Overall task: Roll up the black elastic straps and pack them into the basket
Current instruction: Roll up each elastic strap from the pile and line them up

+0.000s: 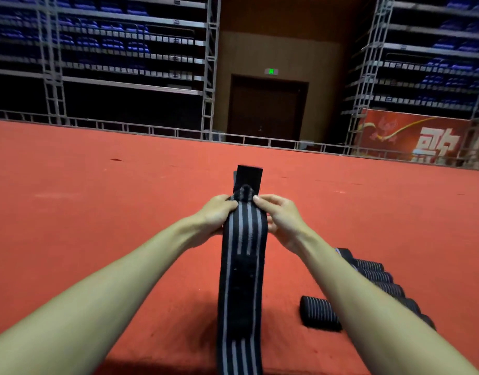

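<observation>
We hold one black strap (243, 269) between both hands, its long axis running straight away from us, the near end trailing off the bottom of view. Our left hand (215, 212) and right hand (280, 215) pinch its two edges, fingers closed on it just below the plain black tab at the far end. Both hands sit equally near. The red floor (97, 185) lies open all around; finished rolls (320, 313) lie to our right. We see no basket.

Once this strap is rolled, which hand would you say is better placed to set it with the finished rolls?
Probably the right hand: the rolled straps lie on the red floor under the right forearm. Both hands grip the strap equally.
</observation>
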Tool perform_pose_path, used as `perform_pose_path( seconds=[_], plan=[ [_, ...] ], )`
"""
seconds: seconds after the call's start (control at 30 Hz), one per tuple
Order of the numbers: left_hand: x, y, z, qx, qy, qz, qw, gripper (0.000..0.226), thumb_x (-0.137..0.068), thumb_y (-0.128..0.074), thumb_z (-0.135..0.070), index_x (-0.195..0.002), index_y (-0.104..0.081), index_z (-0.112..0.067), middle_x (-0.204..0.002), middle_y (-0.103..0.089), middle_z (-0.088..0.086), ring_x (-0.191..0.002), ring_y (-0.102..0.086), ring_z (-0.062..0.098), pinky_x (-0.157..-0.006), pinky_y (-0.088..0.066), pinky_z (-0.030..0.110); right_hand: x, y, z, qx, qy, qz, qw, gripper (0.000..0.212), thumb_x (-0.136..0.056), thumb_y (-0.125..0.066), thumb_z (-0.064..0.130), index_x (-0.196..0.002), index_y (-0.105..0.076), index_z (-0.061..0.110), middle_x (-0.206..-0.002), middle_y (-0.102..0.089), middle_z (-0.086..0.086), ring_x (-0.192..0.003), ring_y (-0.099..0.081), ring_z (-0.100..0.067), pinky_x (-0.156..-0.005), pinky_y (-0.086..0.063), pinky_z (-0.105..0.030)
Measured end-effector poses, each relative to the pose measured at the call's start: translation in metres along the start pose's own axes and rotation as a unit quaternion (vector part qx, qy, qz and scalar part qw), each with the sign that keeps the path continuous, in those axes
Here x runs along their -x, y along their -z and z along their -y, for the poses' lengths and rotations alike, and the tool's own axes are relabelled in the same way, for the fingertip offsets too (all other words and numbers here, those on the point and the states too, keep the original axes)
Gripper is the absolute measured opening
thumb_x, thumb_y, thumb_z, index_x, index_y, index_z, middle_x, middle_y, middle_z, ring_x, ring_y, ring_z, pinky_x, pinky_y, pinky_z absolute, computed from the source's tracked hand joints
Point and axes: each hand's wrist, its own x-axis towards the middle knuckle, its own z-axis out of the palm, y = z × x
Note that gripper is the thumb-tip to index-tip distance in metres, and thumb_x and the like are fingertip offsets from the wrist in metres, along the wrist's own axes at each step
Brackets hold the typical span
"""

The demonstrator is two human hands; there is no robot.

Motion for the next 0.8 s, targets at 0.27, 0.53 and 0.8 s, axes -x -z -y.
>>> perform_pose_path(
  seconds=[0.27, 0.53, 0.8],
  plan=[
    [-0.067, -0.010, 0.101, 0.016, 0.034, -0.054, 0.998, 0.024, -0.102, -0.039, -0.022, -0.121, -0.051, -0.014, -0.108, -0.065, 0.003, -0.092, -0.065, 0.015, -0.077, -0.052, 0.030, -0.045, 0.018, -0.083, 0.003, -0.079, -0.035, 0.996, 0.018, -0.094, -0.056, 0.007, -0.109, -0.066, 0.008, -0.091, -0.068, -0.005, -0.066, -0.063, -0.009, -0.049, -0.047, -0.018],
    [-0.117, -0.017, 0.191, -0.018, 0.022, -0.089, 0.996, 0.021, -0.100, -0.042, -0.013, -0.120, -0.049, -0.013, -0.118, -0.060, 0.004, -0.105, -0.058, 0.013, -0.094, -0.046, 0.029, -0.084, 0.027, -0.190, 0.072, -0.064, -0.090, 0.991, 0.023, -0.092, -0.056, 0.004, -0.110, -0.067, 0.012, -0.106, -0.072, -0.007, -0.091, -0.068, -0.016, -0.078, -0.053, -0.028],
    [-0.123, -0.026, 0.228, 0.011, -0.065, -0.099, 0.993, 0.032, -0.097, -0.041, 0.000, -0.120, -0.054, -0.018, -0.118, -0.063, -0.001, -0.111, -0.058, 0.008, -0.097, -0.043, 0.021, -0.087, 0.034, -0.225, 0.020, -0.017, -0.089, 0.996, 0.023, -0.092, -0.056, -0.002, -0.106, -0.067, 0.012, -0.097, -0.073, -0.011, -0.088, -0.069, -0.018, -0.079, -0.054, -0.032]
  ],
)
